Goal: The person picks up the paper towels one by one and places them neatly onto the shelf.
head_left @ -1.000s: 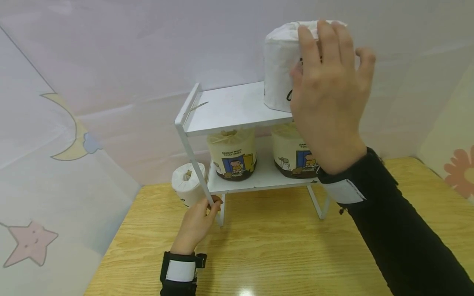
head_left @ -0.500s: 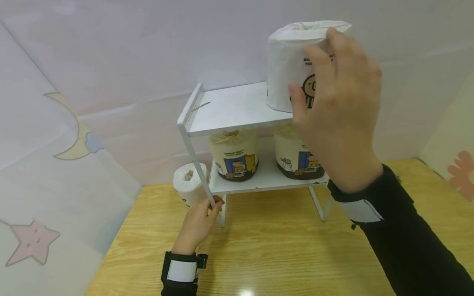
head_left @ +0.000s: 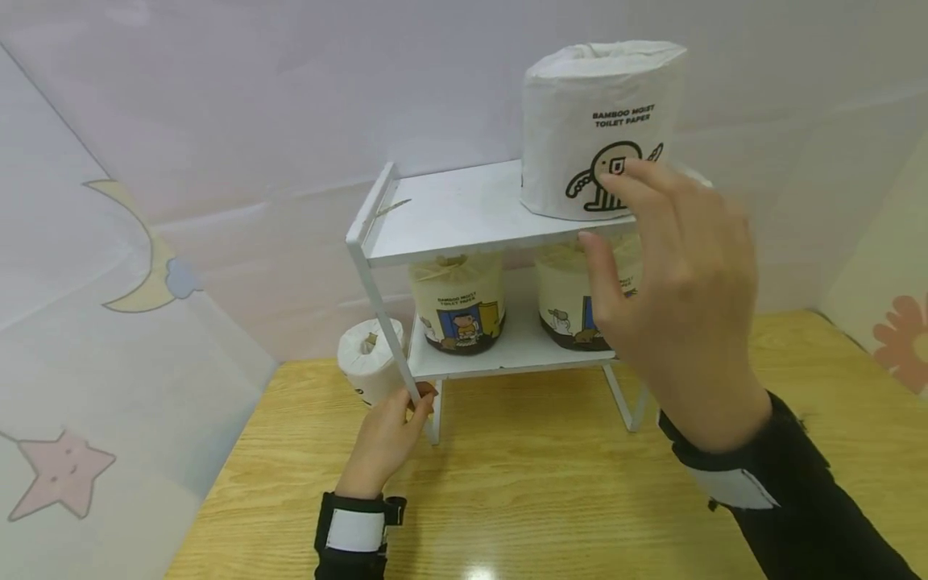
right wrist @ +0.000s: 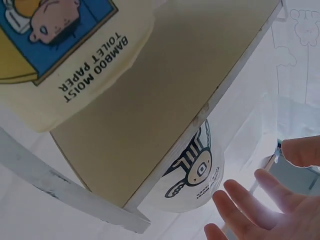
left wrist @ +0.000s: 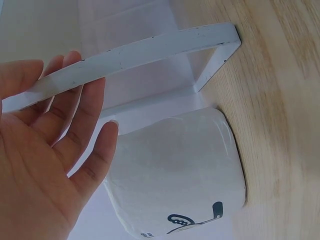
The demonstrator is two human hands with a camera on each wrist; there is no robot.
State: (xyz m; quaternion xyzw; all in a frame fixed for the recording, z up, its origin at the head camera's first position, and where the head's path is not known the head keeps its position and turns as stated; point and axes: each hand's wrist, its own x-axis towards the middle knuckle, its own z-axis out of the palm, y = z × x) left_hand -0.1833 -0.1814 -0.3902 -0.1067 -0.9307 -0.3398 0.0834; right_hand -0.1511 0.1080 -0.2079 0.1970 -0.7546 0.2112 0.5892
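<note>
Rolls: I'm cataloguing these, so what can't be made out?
Head view: right side of the lower right roll, behind the right hand.
Head view: part of the table roll, behind the rack upright.
Right wrist view: base of the top roll, behind the upper shelf.

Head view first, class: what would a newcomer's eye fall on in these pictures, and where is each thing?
Probably the big white roll with its black cartoon, upright at the right of the white rack's top shelf, with the right hand raised in front. Below, two cream rolls with colourful pictures stand on the lower shelf. At the rack's left, the left hand grips its upright.
</note>
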